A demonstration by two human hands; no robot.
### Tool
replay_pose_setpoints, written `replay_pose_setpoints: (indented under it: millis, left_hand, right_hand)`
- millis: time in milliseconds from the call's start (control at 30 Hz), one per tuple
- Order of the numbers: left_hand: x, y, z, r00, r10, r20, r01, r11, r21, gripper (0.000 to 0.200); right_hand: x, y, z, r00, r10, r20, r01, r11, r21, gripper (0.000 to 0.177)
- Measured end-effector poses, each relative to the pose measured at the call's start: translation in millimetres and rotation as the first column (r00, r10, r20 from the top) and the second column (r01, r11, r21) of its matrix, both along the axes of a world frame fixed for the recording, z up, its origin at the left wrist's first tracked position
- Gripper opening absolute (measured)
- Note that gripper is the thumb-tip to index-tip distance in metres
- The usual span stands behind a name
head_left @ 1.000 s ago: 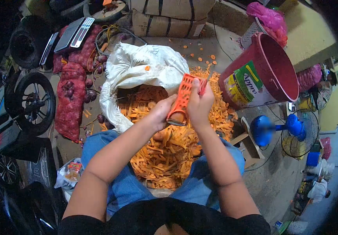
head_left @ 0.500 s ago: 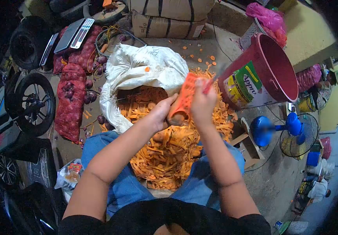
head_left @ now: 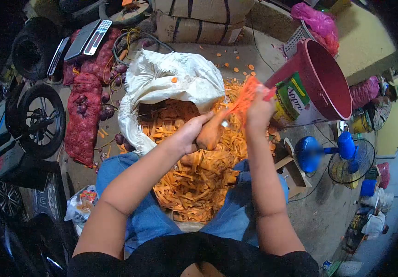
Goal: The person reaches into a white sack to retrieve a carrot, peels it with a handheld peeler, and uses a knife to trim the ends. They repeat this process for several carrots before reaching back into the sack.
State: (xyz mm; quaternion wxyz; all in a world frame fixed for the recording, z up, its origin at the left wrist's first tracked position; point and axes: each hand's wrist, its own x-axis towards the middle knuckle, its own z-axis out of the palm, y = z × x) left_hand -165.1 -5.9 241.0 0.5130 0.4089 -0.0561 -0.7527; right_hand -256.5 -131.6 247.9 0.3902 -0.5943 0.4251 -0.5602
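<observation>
Just below the white sack (head_left: 171,78), our left hand (head_left: 190,134) grips a carrot (head_left: 211,133); our right hand (head_left: 259,113), beside it, is closed around a blurred orange peeler (head_left: 243,99).

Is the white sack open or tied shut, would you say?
Open: the sack gapes, its mouth rolled back, orange peelings showing inside.

Left hand (head_left: 192,134) curled closed and low, right hand (head_left: 260,113) fisted, held higher
</observation>
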Motion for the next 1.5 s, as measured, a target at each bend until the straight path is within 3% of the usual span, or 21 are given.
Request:
replay_pose_setpoints:
  millis: [67, 133, 167, 233, 300, 400, 467, 567, 600, 667, 733, 800, 867, 933, 1067, 1133, 1200, 1233, 1333, 1433, 1500]
  left_hand:
    - [2.1, -2.4, -8.6, 0.998, 0.064, 0.002, -0.064, 0.998, -0.027, 0.033]
    - [-1.8, -4.1, -11.2, 0.992, 0.123, 0.016, -0.123, 0.991, -0.045, 0.033]
    - [-0.9, -3.7, -11.3, 0.994, 0.099, 0.044, -0.094, 0.989, -0.11, 0.033]
    - [-1.2, -1.5, -6.8, 0.994, 0.078, 0.076, -0.064, 0.983, -0.174, 0.033]
    - [-10.7, 3.1, 3.9, 0.965, -0.015, 0.262, 0.042, 0.994, -0.099, 0.03]
    - [-21.5, 6.5, 3.6, 0.98, 0.005, 0.201, 0.02, 0.992, -0.122, 0.03]
    - [-15.2, 3.1, 4.2, 0.991, 0.023, 0.128, -0.016, 0.998, -0.056, 0.031]
    - [1.0, -0.9, -10.0, 0.999, 0.031, -0.031, -0.032, 0.999, -0.032, 0.032]
    - [-0.2, -3.5, -8.4, 0.999, 0.033, -0.031, -0.034, 0.999, -0.033, 0.032]
    - [-5.7, -9.1, -3.5, 0.964, 0.252, -0.09, -0.249, 0.968, 0.043, 0.032]
    - [-5.8, -7.1, -2.7, 0.974, 0.225, -0.005, -0.225, 0.974, -0.023, 0.032]
    - [-5.2, -4.0, 0.3, 0.976, 0.204, 0.083, -0.197, 0.977, -0.088, 0.033]
    - [-6.5, -2.0, 5.1, 0.965, 0.041, 0.26, -0.02, 0.996, -0.083, 0.032]
    - [-12.6, 3.7, 3.4, 0.955, -0.003, 0.297, 0.022, 0.998, -0.061, 0.031]
    - [-12.8, 3.2, 7.4, 0.99, 0.072, 0.118, -0.071, 0.997, -0.016, 0.032]
    - [-2.1, -0.4, -2.5, 0.995, 0.095, 0.03, -0.096, 0.995, 0.04, 0.033]
    - [-1.1, -1.1, -6.8, 0.996, 0.089, -0.031, -0.088, 0.995, 0.048, 0.033]
    - [-2.7, -2.9, -12.5, 0.989, 0.149, -0.02, -0.149, 0.989, 0.01, 0.032]
    - [-5.3, -3.7, -2.7, 0.98, 0.183, 0.072, -0.181, 0.983, -0.039, 0.032]
    - [-9.2, -0.1, -2.5, 0.971, 0.103, 0.214, -0.09, 0.993, -0.071, 0.032]
    - [-14.5, 7.4, -0.4, 0.966, 0.023, 0.256, 0.011, 0.992, -0.128, 0.033]
  right_hand:
    - [9.7, 33.2, 6.8, 0.997, 0.078, -0.006, -0.078, 0.995, -0.069, 0.023]
    - [10.9, 52.8, 8.7, 0.951, 0.205, -0.233, -0.212, 0.977, -0.005, 0.023]
    - [10.9, 50.9, 7.6, 0.95, 0.207, -0.234, -0.214, 0.977, -0.003, 0.023]
    - [10.7, 37.2, 2.9, 0.977, 0.077, -0.198, -0.084, 0.996, -0.028, 0.023]
    - [-0.2, -2.4, -5.1, 0.97, -0.134, -0.204, 0.106, 0.984, -0.141, 0.024]
    - [-19.7, -33.2, -17.6, 0.928, -0.27, -0.257, 0.25, 0.962, -0.109, 0.025]
    - [-20.5, -33.5, -10.0, 0.966, -0.231, -0.12, 0.242, 0.966, 0.09, 0.024]
    - [0.7, 5.2, 2.3, 0.998, -0.04, -0.043, 0.041, 0.999, 0.035, 0.025]
    - [7.2, 23.1, 6.3, 0.998, 0.047, -0.051, -0.047, 0.999, -0.002, 0.024]
    - [11.6, 43.2, 6.9, 0.989, 0.13, -0.065, -0.133, 0.99, -0.037, 0.024]
    - [13.4, 49.6, 0.7, 0.963, 0.19, -0.189, -0.18, 0.981, 0.066, 0.022]
    - [11.5, 41.9, 2.4, 0.957, 0.145, -0.25, -0.13, 0.989, 0.074, 0.023]
    - [5.3, 14.6, -3.3, 0.966, -0.113, -0.233, 0.065, 0.977, -0.203, 0.023]
    - [-12.8, -23.0, -14.7, 0.949, -0.214, -0.232, 0.203, 0.977, -0.072, 0.022]
    - [-18.5, -28.5, -7.7, 0.949, -0.24, -0.206, 0.26, 0.963, 0.077, 0.023]
    - [0.9, 5.0, 8.5, 0.995, -0.068, 0.069, 0.063, 0.995, 0.083, 0.025]
    - [8.0, 29.5, 2.9, 0.991, 0.134, -0.014, -0.134, 0.991, -0.012, 0.019]
    - [10.3, 40.7, 5.5, 0.991, 0.132, -0.014, -0.133, 0.991, -0.012, 0.019]
    - [13.1, 53.8, 12.5, 0.953, 0.228, -0.198, -0.209, 0.971, 0.112, 0.02]
    - [2.9, 15.9, 2.0, 0.946, -0.016, -0.324, 0.013, 1.0, -0.012, 0.022]
    - [-15.1, -28.6, -19.2, 0.924, -0.242, -0.297, 0.199, 0.966, -0.166, 0.024]
